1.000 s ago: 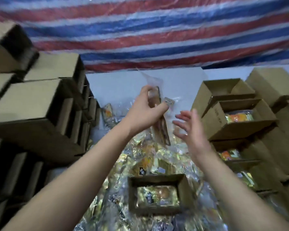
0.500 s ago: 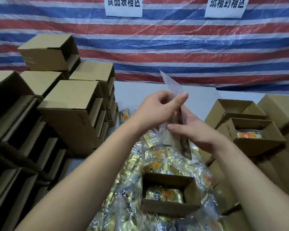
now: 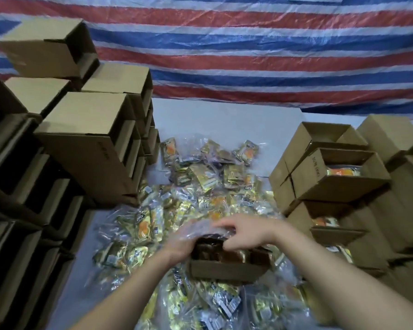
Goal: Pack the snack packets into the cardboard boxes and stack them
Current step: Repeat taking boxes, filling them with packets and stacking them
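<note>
1. Small open brown corrugated cardboard box (image 3: 227, 270) at 6 o'clock, square-edged and matte, sitting on a heap of crinkly gold-and-orange foil snack packets in clear wrap (image 3: 200, 191) spread over the pale table (image 3: 224, 120) from centre to 6 o'clock.
2. Dark brown snack packet in glossy clear film (image 3: 206, 244) at the box's left end, partly inside the opening; film bunched and shiny above it.
3. Left hand (image 3: 180, 244) at the box's left rim, fingers curled round that packet, partly veiled by the film.
4. Right hand (image 3: 244, 231) over the box, palm down, fingers bent downward with tips on the film at the packet's top; actual pinch not discernible through the blur.
5. Stacks of plain brown cardboard boxes lying on their sides (image 3: 86, 144) from 8 to 11 o'clock, flat-faced, dark open mouths.
6. Open-topped cardboard boxes with orange packets inside (image 3: 339, 177) stacked at 3 o'clock.
7. Red, white and blue striped woven tarpaulin (image 3: 248, 44), wrinkled, across 12 o'clock.
</note>
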Demonstrator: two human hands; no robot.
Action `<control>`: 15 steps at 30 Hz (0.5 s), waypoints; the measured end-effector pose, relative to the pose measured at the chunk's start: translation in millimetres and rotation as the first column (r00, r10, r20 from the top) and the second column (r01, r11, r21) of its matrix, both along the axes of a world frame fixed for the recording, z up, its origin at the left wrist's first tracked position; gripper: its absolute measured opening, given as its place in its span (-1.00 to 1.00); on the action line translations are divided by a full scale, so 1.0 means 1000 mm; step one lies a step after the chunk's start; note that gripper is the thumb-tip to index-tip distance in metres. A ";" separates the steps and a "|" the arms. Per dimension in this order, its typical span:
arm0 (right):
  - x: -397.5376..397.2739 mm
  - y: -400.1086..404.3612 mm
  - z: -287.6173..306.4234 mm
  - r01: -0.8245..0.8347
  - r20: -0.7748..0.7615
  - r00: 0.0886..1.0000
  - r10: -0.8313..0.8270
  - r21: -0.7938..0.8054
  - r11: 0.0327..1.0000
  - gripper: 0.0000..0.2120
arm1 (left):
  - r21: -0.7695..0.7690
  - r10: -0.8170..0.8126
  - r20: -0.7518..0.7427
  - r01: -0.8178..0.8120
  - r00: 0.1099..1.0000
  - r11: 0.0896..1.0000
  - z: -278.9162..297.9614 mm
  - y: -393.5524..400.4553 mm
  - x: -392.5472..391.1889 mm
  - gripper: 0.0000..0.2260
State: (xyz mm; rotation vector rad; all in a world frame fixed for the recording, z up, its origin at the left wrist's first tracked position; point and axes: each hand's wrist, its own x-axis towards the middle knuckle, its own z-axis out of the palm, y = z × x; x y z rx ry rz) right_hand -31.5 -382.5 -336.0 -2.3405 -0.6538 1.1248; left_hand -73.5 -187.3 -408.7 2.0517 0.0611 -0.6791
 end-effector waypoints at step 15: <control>0.005 0.019 -0.088 -0.043 -0.025 0.999 0.042 -0.008 0.999 -0.27 | -0.193 0.168 -0.079 -0.181 0.983 0.964 -0.020 0.010 0.000 -0.57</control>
